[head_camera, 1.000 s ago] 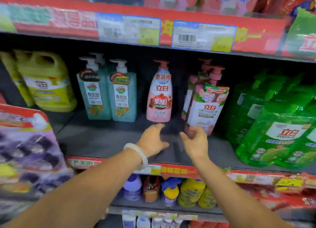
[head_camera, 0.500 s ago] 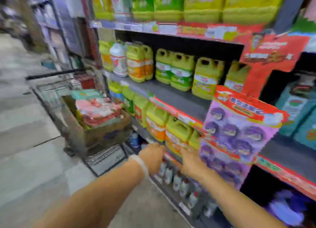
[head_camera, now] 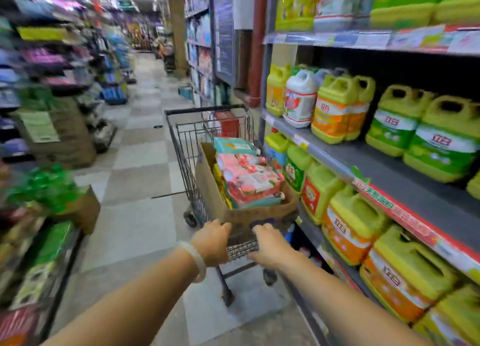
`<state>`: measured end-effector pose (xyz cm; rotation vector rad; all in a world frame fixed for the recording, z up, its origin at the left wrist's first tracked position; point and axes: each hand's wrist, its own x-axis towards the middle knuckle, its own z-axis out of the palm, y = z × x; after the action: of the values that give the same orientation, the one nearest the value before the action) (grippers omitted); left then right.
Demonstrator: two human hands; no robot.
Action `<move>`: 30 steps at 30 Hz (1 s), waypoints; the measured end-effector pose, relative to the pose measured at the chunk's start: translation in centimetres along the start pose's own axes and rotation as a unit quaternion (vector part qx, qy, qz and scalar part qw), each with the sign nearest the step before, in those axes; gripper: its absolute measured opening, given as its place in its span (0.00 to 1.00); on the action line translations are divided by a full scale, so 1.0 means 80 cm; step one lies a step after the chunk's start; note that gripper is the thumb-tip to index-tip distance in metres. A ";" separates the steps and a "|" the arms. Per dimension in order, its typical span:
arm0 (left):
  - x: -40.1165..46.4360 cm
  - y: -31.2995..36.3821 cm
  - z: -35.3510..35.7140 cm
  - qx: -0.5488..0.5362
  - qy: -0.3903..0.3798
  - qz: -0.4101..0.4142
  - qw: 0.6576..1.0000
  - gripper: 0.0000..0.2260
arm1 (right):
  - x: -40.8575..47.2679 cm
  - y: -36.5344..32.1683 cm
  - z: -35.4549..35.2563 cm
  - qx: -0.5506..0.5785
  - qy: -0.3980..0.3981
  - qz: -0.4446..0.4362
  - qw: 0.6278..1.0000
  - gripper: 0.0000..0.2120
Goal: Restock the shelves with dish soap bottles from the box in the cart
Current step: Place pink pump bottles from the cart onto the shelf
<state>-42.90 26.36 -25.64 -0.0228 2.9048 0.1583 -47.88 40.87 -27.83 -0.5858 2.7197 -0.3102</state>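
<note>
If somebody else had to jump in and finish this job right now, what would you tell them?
Left hand and right hand: both at the near end of the cart, apparently resting on it; neither holds a bottle.
The cardboard box sits in the cart, still loaded with pink and teal soap bottles.
The cart stands in the aisle beside the shelves of yellow and green jugs.
Done: nothing can be confirmed from this view.
Left: take bottles out of the box and put them on their shelf.
</note>
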 end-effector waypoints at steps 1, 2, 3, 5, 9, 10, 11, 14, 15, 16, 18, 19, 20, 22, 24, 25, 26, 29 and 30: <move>0.020 -0.008 -0.005 -0.005 0.000 -0.001 1.000 0.25 | 0.024 -0.001 -0.008 0.009 -0.004 0.002 1.000 0.29; 0.040 -0.015 -0.013 -0.015 -0.006 0.000 1.000 0.25 | 0.050 -0.001 -0.016 0.018 -0.004 0.002 1.000 0.30; 0.062 -0.023 -0.022 -0.026 -0.007 0.003 1.000 0.25 | 0.074 -0.001 -0.026 0.030 -0.003 0.004 1.000 0.29; 0.109 -0.039 -0.044 -0.038 -0.002 0.003 0.999 0.26 | 0.123 0.002 -0.046 0.056 0.001 0.011 0.998 0.29; 0.193 -0.058 -0.085 -0.059 0.003 0.013 0.998 0.25 | 0.205 0.023 -0.080 0.099 0.002 0.034 0.994 0.31; 0.211 -0.062 -0.087 -0.065 -0.009 0.015 0.998 0.24 | 0.220 0.029 -0.084 0.109 -0.007 0.045 0.993 0.31; 0.230 -0.068 -0.084 -0.072 -0.016 0.017 0.997 0.24 | 0.234 0.035 -0.086 0.118 -0.018 0.057 0.991 0.31; 0.286 -0.081 -0.073 -0.098 -0.044 0.026 0.994 0.22 | 0.276 0.055 -0.082 0.178 -0.035 0.103 0.978 0.31; 0.305 -0.083 -0.070 -0.104 -0.052 0.034 0.993 0.22 | 0.289 0.062 -0.080 0.208 -0.037 0.119 0.970 0.31; 0.323 -0.084 -0.069 -0.111 -0.058 0.043 0.991 0.21 | 0.301 0.068 -0.077 0.245 -0.039 0.140 0.959 0.30; 0.362 -0.085 -0.063 -0.118 -0.062 0.061 0.989 0.21 | 0.324 0.078 -0.068 0.331 -0.030 0.177 0.926 0.28; 0.382 -0.086 -0.061 -0.116 -0.065 0.067 0.989 0.21 | 0.338 0.083 -0.061 0.366 -0.016 0.195 0.910 0.29; 0.404 -0.087 -0.057 -0.111 -0.073 0.070 0.989 0.21 | 0.356 0.094 -0.047 0.393 -0.005 0.211 0.895 0.31; 0.452 -0.092 -0.045 -0.123 -0.104 0.067 0.985 0.23 | 0.403 0.129 0.003 0.446 0.011 0.248 0.860 0.42; 0.490 -0.094 -0.046 -0.125 -0.143 0.086 0.978 0.26 | 0.418 0.127 0.007 0.497 0.033 0.292 0.816 0.44; 0.506 -0.095 -0.047 -0.128 -0.170 0.096 0.972 0.27 | 0.414 0.105 -0.015 0.516 0.039 0.313 0.796 0.36; 0.522 -0.096 -0.047 -0.138 -0.195 0.106 0.965 0.27 | 0.416 0.092 -0.026 0.537 0.037 0.338 0.772 0.26; 0.558 -0.102 -0.038 -0.173 -0.278 0.111 0.938 0.24 | 0.433 0.082 -0.025 0.607 0.020 0.387 0.694 0.21; 0.568 -0.103 -0.031 -0.188 -0.302 0.113 0.928 0.24 | 0.440 0.083 -0.022 0.626 0.021 0.396 0.671 0.22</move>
<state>-87.46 17.77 -34.61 0.2506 2.2158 0.6372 -81.10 31.82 -37.94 0.9425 1.7804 -1.6464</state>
